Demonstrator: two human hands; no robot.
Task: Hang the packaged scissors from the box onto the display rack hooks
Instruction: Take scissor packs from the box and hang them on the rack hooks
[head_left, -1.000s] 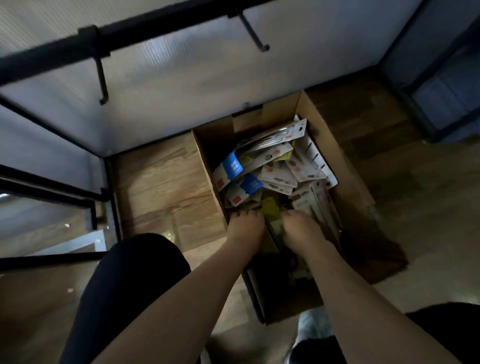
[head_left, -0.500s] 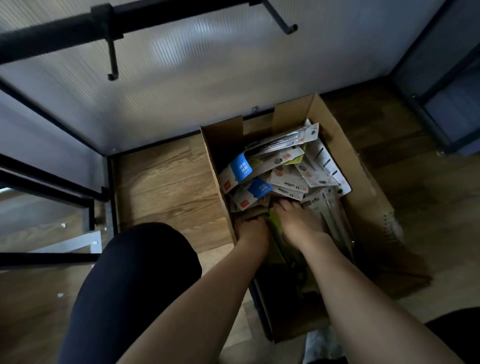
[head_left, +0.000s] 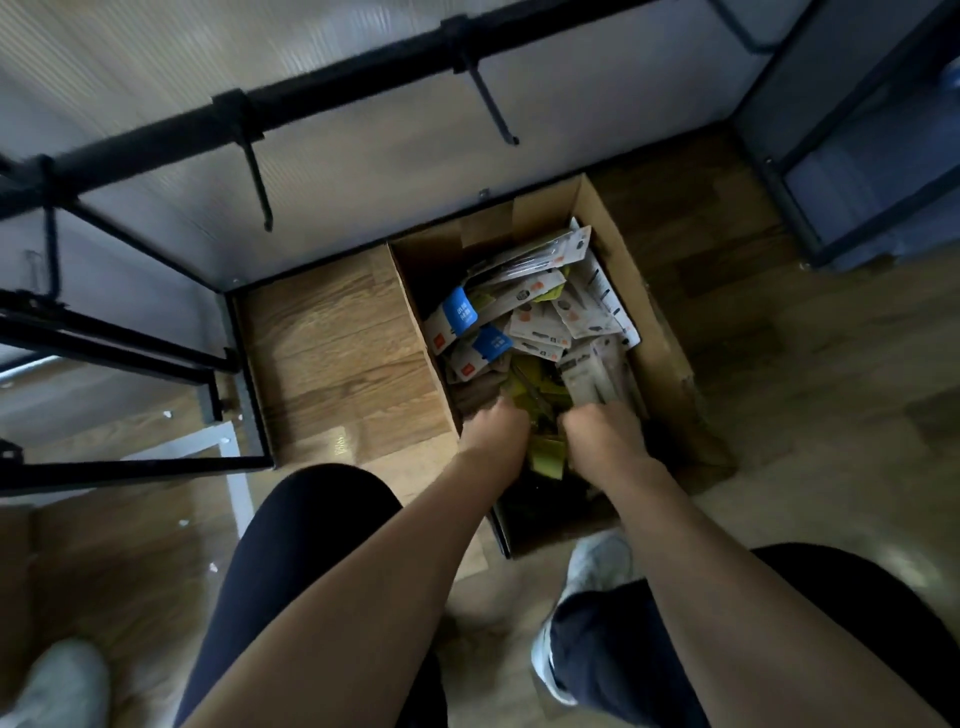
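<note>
Wood-look flooring (head_left: 332, 338) carries an open cardboard box (head_left: 660, 332) below the black rack's hooks (head_left: 258, 187). Both hands reach into its near end among packaged scissors (head_left: 540, 322): left hand (head_left: 493, 431) and right hand (head_left: 602, 431) have fingers curled into yellow packs (head_left: 540, 395); whether either grip clamps one is hidden.

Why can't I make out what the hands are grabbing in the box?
Head view: dim light, with the near end of the cardboard box in deep shadow; left hand and right hand are motion-blurred; wide-angle distortion bends the rack bar.
</note>
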